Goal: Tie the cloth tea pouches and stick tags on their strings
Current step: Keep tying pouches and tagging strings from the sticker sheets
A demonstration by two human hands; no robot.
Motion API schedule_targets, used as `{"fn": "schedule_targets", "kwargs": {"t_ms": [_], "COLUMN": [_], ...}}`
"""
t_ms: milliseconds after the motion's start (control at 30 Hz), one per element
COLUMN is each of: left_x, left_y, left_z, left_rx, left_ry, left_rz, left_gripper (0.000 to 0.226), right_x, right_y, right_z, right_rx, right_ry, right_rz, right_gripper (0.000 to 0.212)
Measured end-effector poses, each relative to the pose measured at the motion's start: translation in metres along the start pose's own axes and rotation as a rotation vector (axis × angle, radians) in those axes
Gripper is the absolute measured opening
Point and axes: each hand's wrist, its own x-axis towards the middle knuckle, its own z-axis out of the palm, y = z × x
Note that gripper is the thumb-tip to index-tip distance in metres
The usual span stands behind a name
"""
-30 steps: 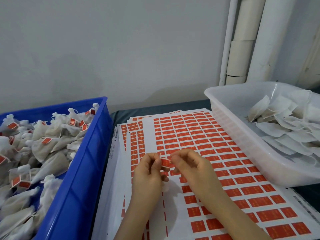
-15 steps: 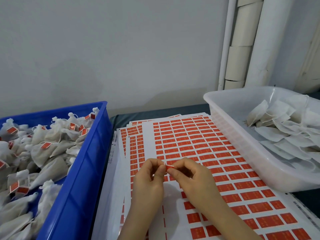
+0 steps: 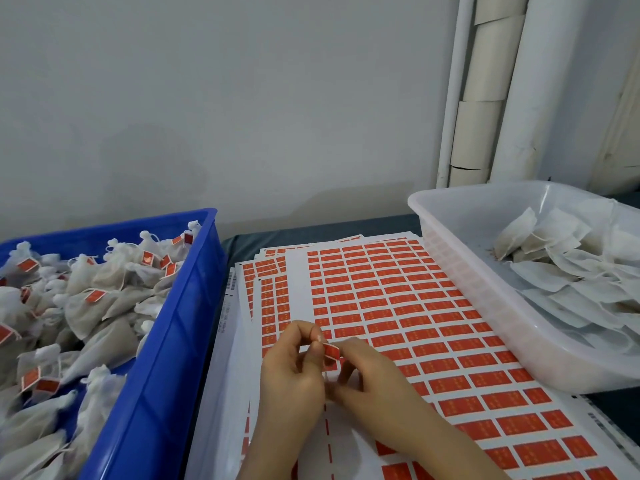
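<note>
Tea pouches [image 3: 104, 299], tied shut and carrying red tags, lie heaped in a blue crate [image 3: 187, 306] just to the left of the left hand [image 3: 294, 372]. A clear plastic tub [image 3: 485, 306] stands to the right of the right hand [image 3: 374, 379] and beyond it, holding flat, untied pouches [image 3: 571, 282]. Under both hands, and stretching away beyond them, a stack of white sticker sheets [image 3: 415, 306] printed with rows of red labels lies on the dark table [image 3: 277, 233], between crate and tub. The hands meet above the sheets, fingers touching. Both have their fingers curled: the left pinches a single red tag [image 3: 331, 351] between thumb and forefinger, and the right's fingertips nip the same tag from its right side. Whether a string runs through that tag cannot be told.
</note>
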Motion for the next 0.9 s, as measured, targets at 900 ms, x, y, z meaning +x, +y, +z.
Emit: {"fn": "schedule_targets", "kwargs": {"t_ms": [900], "left_x": [-0.01], "left_y": [0.008], "left_z": [0.016], "left_rx": [0.476], "left_ry": [-0.102], "left_rz": [0.088], "left_gripper": [0.039], "right_x": [0.004], "right_y": [0.01], "right_z": [-0.026], "right_rx": [0.498], "right_ry": [0.277], "right_rz": [0.202], "right_gripper": [0.013]}}
